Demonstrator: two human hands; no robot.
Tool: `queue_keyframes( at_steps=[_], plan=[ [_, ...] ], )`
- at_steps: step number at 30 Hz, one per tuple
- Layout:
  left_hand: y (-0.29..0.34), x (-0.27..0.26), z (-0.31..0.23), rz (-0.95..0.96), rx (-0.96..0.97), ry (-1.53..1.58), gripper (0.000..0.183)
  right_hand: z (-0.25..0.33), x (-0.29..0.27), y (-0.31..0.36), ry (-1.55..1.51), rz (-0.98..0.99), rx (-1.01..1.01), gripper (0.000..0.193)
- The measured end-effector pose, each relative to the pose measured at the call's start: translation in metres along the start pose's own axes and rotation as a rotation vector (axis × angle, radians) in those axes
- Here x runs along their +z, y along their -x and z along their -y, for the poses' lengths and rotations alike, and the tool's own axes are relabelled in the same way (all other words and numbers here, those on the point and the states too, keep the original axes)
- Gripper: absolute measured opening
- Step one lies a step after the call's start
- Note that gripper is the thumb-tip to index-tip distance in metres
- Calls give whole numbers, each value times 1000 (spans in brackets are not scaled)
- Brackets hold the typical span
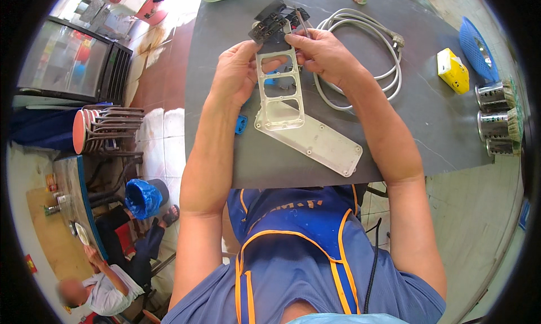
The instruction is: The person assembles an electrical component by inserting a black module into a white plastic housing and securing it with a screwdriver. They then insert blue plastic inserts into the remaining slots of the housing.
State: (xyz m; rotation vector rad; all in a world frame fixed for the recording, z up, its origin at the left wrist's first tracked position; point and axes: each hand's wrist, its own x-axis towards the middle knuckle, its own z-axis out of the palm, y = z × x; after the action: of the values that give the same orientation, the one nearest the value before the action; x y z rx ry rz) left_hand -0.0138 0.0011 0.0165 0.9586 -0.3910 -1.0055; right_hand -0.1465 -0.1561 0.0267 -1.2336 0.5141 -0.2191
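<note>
My left hand grips the left side of a white power strip frame with several square openings. On the other side my right hand pinches a thin stick-like tool, whose kind I cannot make out, its fingers also against the frame. Black socket modules stand at the frame's far end, above my fingertips. A long white cover lies on the table, partly under the frame. Near my left wrist rests a small blue plastic piece; more blue parts show behind the frame.
A coiled grey cable with a plug lies right of my hands on the dark table. Farther right are a yellow packet, a blue basket and metal holders. At left, a person sits beside another table.
</note>
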Motion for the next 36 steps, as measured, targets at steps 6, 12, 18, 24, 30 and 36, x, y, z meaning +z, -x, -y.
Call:
queue_keyframes(
  at_steps=[6,12,18,24,30,36],
  plan=[
    [1,3,-1,37,-20,90,37,1,-7,-5,-118,42,71,21],
    [0,1,-2,40,-75,164,35,2,-8,-4,-146,55,74,19],
    [-1,1,0,50,-62,154,36,2,-7,-6,-177,70,114,20],
    [-2,0,1,-31,-81,90,36,0,4,-1,-89,23,7,24],
    [1,5,-3,-52,-59,63,35,1,7,-2,-129,11,85,22],
    [1,5,0,-17,-42,47,35,5,9,-2,-116,-1,136,26]
  ],
)
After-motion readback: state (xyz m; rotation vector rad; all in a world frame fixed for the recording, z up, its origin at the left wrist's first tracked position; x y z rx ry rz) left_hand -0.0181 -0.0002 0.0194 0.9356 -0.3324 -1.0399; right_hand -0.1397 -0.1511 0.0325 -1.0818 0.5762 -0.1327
